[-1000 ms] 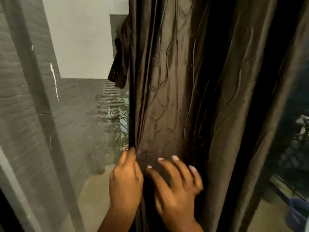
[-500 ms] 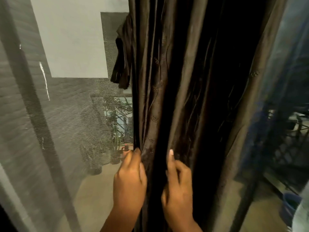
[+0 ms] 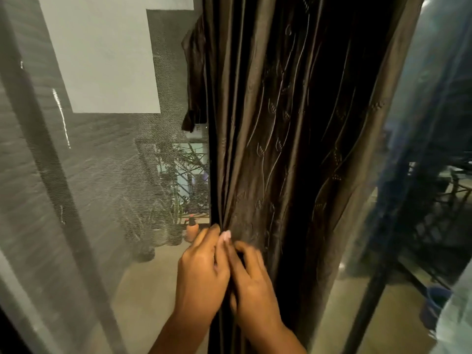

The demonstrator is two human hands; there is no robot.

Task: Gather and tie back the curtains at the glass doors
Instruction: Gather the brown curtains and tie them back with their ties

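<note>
Hands pinch the bunched brown curtain [image 3: 281, 149]: left hand [image 3: 201, 274] touching right hand [image 3: 252, 279].

A single head-worn, wide-angle view is given, aimed forward and slightly downward from close range. The dark brown embroidered curtain [image 3: 281, 149] is centred, with both hands low in frame and the mesh-screened glass door [image 3: 102, 187] at left.

mesh screen [image 3: 107, 175], potted plants [image 3: 163, 226] outside, pale wall [image 3: 102, 60].
</note>
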